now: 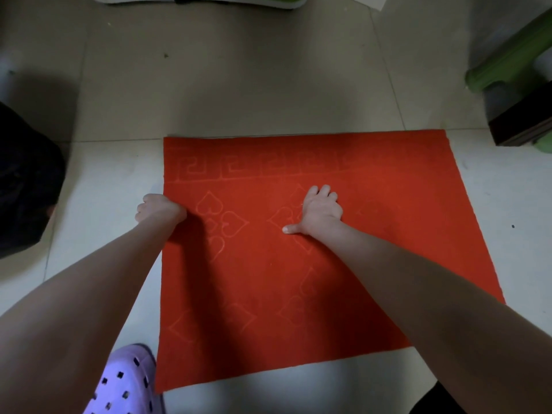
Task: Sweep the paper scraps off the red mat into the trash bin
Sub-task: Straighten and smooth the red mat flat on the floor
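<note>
A red mat with an embossed heart and key pattern lies flat on the pale tiled floor. No paper scraps show on it. My left hand is at the mat's left edge, its fingers curled round that edge. My right hand presses palm-down on the middle of the mat, thumb spread to the left and fingers pointing away from me. At the left border of the view sits a large black shape, possibly the trash bin; its opening cannot be made out.
My foot in a purple perforated clog stands by the mat's near left corner. A green stool and a dark box stand at the far right. Green and white items lie at the far edge.
</note>
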Tool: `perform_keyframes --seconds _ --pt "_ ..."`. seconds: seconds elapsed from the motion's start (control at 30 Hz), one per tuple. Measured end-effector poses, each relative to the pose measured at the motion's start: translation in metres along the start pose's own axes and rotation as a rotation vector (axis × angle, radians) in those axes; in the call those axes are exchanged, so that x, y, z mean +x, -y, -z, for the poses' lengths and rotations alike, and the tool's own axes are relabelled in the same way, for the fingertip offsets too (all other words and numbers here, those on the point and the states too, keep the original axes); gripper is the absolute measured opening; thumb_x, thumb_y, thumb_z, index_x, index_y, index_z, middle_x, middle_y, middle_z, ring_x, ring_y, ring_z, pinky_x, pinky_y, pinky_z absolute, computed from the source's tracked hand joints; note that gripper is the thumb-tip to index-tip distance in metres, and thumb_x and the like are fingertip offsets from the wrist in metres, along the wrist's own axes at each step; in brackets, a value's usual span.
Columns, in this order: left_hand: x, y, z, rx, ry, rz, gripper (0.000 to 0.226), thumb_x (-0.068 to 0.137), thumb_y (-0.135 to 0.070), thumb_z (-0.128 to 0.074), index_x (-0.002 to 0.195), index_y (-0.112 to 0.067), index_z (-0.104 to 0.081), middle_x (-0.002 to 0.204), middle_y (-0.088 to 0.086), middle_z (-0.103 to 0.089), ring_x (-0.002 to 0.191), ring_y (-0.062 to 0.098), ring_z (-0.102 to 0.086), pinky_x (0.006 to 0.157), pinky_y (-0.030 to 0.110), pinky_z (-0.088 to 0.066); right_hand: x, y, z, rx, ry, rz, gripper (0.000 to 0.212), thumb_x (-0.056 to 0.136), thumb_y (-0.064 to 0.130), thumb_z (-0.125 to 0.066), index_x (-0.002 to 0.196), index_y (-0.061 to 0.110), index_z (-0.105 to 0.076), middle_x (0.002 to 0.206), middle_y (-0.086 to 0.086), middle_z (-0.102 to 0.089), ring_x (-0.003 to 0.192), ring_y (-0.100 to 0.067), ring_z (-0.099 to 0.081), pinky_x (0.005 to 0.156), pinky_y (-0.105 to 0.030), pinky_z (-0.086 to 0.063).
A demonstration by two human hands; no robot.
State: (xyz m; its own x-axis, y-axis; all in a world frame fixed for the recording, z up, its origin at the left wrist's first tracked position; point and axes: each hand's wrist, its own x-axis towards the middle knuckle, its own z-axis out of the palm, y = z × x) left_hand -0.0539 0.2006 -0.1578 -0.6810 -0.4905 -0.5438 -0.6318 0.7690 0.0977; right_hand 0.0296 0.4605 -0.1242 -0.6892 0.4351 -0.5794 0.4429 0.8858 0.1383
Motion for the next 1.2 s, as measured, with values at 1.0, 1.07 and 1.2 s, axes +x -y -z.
perform_keyframes --seconds 1.0,1.07,1.2 --pt "0.043 -0.049 0.045 0.339 0.002 -0.761 0.081 0.065 -0.037 -0.083 0.132 -0.014 -0.046 0.129 0.012 -0.046 0.122 0.033 -0.043 0.098 0.041 -0.043 0.031 0.085 0.045 0.05 -0.058 0.161 0.08 0.077 0.024 -0.07 0.143 0.015 -0.026 0.147 -0.009 -0.027 0.136 -0.032 -0.03 0.105 -0.053 -0.036" --pt "0.053 -0.051 0.046 0.349 0.018 -0.746 0.092 0.059 -0.034 -0.089 0.133 -0.004 -0.042 0.135 0.015 -0.041 0.125 0.034 -0.04 0.102 0.038 -0.04 0.035 0.11 0.041 0.12 -0.148 0.369 0.076 0.078 0.033 -0.072 0.141 0.019 -0.032 0.144 -0.005 -0.031 0.132 -0.031 -0.034 0.101 -0.049 -0.041" --pt "0.075 -0.055 0.055 0.421 0.036 -0.702 0.126 0.046 -0.051 -0.09 0.144 -0.003 -0.026 0.144 0.017 -0.024 0.134 0.034 -0.028 0.109 0.04 -0.034 0.037 0.139 0.045 0.067 -0.101 0.385 0.094 0.064 0.043 -0.084 0.141 0.024 -0.032 0.142 -0.001 -0.03 0.129 -0.031 -0.033 0.089 -0.041 -0.047"
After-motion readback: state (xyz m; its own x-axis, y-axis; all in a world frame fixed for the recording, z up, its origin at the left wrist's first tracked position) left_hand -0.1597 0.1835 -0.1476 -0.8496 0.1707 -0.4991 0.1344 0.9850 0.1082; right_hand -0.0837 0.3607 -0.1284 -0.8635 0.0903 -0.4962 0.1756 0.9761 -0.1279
